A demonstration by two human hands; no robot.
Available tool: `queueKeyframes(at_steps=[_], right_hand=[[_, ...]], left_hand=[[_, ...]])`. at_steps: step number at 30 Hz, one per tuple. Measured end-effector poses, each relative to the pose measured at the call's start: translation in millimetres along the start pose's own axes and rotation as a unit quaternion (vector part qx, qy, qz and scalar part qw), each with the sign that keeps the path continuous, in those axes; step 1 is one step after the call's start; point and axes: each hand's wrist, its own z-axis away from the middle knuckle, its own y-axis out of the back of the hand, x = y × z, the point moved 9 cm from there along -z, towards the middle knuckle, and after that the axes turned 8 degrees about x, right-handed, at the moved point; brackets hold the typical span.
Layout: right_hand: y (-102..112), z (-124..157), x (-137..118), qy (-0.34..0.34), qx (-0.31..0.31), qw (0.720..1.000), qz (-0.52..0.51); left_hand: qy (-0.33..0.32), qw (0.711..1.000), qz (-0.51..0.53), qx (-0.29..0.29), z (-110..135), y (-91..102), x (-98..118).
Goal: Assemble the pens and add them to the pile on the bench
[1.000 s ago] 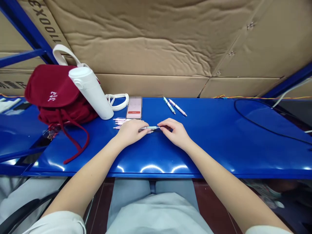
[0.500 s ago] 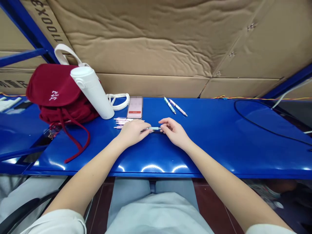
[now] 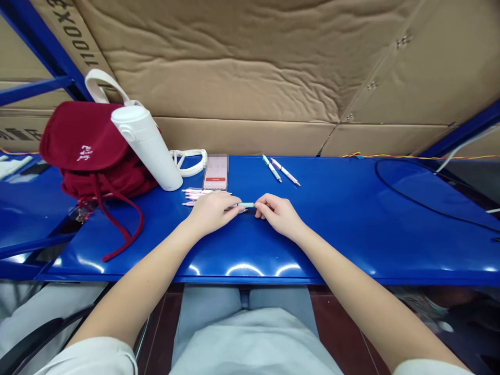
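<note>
While the left hand (image 3: 214,212) grips a pale green pen (image 3: 247,205) midway between front and back edges of the table (image 3: 351,224), the right hand (image 3: 282,214) curls at its end, any grip there unclear.

This looks like a workshop or storeroom: a glossy blue worktop (image 3: 351,224) sits within a blue metal frame (image 3: 42,44), cardboard sheets (image 3: 234,88) line the far side, and thin loose wires (image 3: 398,157) trail along the far right edge.
</note>
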Motion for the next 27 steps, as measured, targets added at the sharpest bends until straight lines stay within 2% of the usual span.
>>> queueKeyframes(at_steps=[2,5,13,20,23,27], right_hand=[[0.8,-0.1,-3.6,0.025,0.002,0.998,0.054],[0.2,-0.2,-2.4,0.029,-0.004,0.996,0.084],[10.0,1.2,-5.3,0.044,0.009,0.999,0.024],[5.9,0.7,-8.6,0.076,-0.013,0.991,0.106],[10.2,1.0,-11.9,0.101,0.007,0.991,0.090],[9.3,2.5,-13.4,0.131,0.006,0.986,0.102]], left_hand=[[-0.003,1.000,0.002,-0.002,-0.1,-1.3,0.8],[-0.011,1.000,0.002,0.005,-0.8,-1.7,2.6],[0.000,1.000,0.015,-0.007,-2.4,-2.5,4.2],[-0.003,1.000,0.019,-0.007,-1.9,-5.1,4.6],[0.015,1.000,0.020,0.011,-2.3,-1.5,2.9],[0.004,1.000,0.026,-0.016,-3.1,-3.0,7.3]])
